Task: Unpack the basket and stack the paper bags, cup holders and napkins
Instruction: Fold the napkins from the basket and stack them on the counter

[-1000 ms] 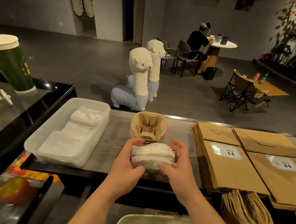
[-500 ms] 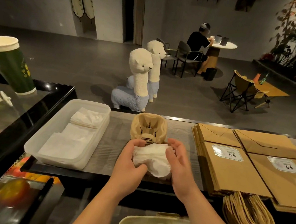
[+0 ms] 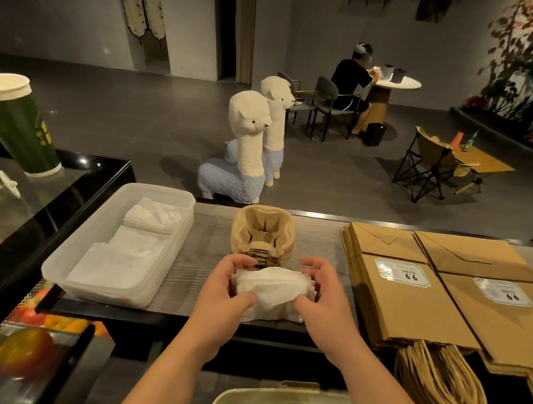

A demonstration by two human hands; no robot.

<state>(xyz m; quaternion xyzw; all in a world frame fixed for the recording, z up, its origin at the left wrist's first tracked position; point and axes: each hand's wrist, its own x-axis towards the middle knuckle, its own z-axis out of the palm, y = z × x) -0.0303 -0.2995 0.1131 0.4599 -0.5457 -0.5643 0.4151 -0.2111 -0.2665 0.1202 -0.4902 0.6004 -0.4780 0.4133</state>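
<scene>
Fingers of left hand (image 3: 222, 292) and right hand (image 3: 320, 301) curl round opposite ends of the napkin stack (image 3: 269, 286). We log the stack at the counter's (image 3: 196, 260) near edge, just before the cup holders (image 3: 263, 234), between napkin tray (image 3: 101, 293) and paper bags (image 3: 412, 302).

This is a café or takeaway drinks shop: a service counter (image 3: 204, 244) carries labelled paper bags (image 3: 412, 302), moulded cup holders (image 3: 263, 234) and napkins (image 3: 269, 282), a giant green cup (image 3: 16, 129) stands on display, and beyond it a person (image 3: 350, 79) sits at a round table (image 3: 399, 82) near two alpaca figures (image 3: 247, 153).
</scene>
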